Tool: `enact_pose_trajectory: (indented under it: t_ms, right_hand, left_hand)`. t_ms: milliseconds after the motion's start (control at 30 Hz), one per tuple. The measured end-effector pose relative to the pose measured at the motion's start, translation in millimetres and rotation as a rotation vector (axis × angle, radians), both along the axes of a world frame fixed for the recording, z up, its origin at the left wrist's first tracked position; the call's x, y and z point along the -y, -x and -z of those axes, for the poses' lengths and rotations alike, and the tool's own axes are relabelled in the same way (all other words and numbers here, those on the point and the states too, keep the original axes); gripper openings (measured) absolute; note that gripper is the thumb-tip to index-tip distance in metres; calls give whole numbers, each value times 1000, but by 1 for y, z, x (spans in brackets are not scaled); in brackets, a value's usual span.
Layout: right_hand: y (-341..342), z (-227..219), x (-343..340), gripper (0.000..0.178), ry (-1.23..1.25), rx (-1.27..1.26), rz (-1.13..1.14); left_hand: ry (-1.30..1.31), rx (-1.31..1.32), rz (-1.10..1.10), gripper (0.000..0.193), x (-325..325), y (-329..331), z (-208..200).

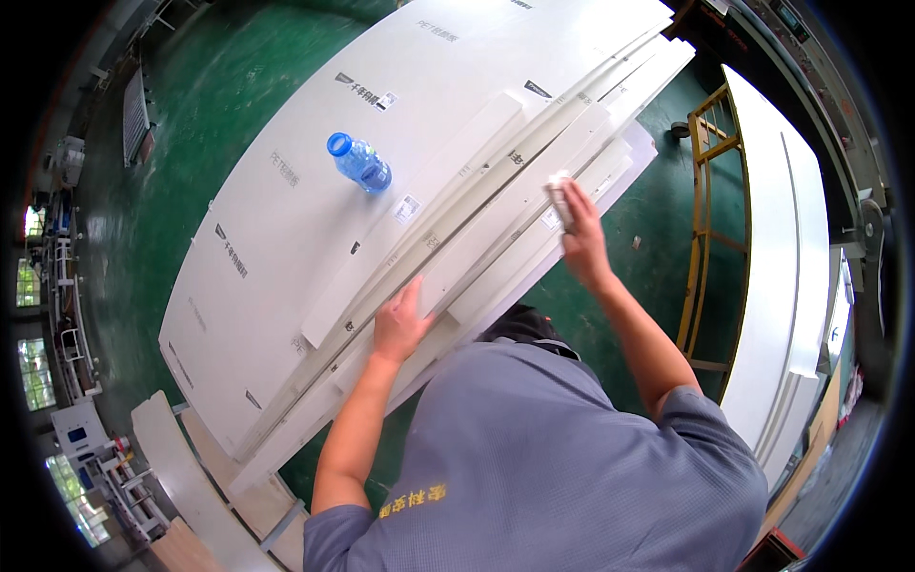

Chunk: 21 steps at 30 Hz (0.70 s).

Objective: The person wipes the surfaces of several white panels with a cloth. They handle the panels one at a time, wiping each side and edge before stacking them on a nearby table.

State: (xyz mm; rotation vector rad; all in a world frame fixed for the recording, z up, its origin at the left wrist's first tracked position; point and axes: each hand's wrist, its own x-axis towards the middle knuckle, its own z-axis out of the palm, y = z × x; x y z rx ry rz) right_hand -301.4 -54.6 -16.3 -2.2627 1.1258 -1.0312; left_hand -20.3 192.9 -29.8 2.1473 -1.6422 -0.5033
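Long white board strips (496,221) lie stacked along the near edge of a large white sheet (286,219). My left hand (400,324) rests on one of these strips, fingers stretched out and holding nothing. Farther along the stack, my right hand (585,240) grips a small whitish pad (559,198) at the outer strips; blur hides whether it is cloth or a block. A clear blue plastic bottle (362,166) is on the large sheet, beyond my left hand. Several small labels and dark printed marks show on the boards.
To my right, a yellow metal frame (700,229) stands beside more long white panels (777,238). Pale boards (181,467) sit at the lower left, near machinery (114,486). The floor (200,95) is green; a small scrap (637,243) lies on it at right.
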Motion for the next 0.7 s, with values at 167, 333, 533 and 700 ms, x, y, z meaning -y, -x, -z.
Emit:
enact_pose_trajectory:
  t_ms: [167,333,533,700]
  right_hand:
    - [-106,11,-76,66,41,-551,-629]
    - [-100,16,-9,84,-53,-657,-446]
    - [-17,19,262,90,-112,-755,210]
    - [-75,22,118,97,-117,-740,-124]
  left_hand:
    - [1,-22,-5,72,2,1,-1]
    - [-19,5,-35,73,-5,1,-1]
    - [-35,40,-23,75,7,3,-2]
    - [-34,75,-22,77,2,2,5]
